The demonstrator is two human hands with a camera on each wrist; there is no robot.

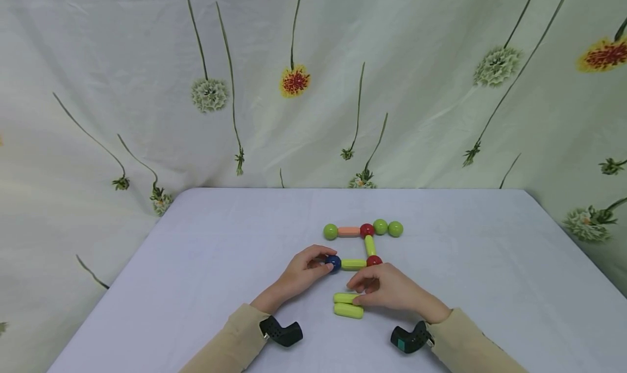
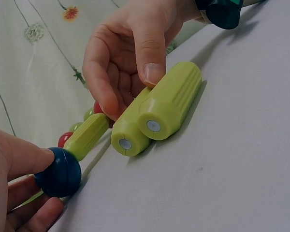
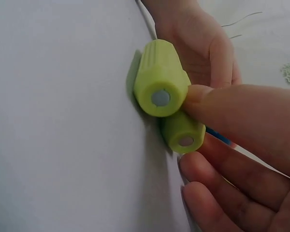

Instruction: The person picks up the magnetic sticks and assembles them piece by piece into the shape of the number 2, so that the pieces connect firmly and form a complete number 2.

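My left hand pinches a blue ball between thumb and fingers. The ball sits against the end of a yellow-green rod, whose other end meets a red ball. Nearer me, two loose yellow-green rods with grey metal discs in their ends lie side by side. My right hand has its thumb and fingers around the farther rod, the thumb tip between the pair. The nearer rod lies on the table beside it. Part of the farther rod is hidden by the right thumb.
Beyond the hands, a second yellow-green rod joins the red ball to another red ball. From there an orange rod leads to a green ball. Two more green balls sit to its right. A flowered curtain hangs behind the table.
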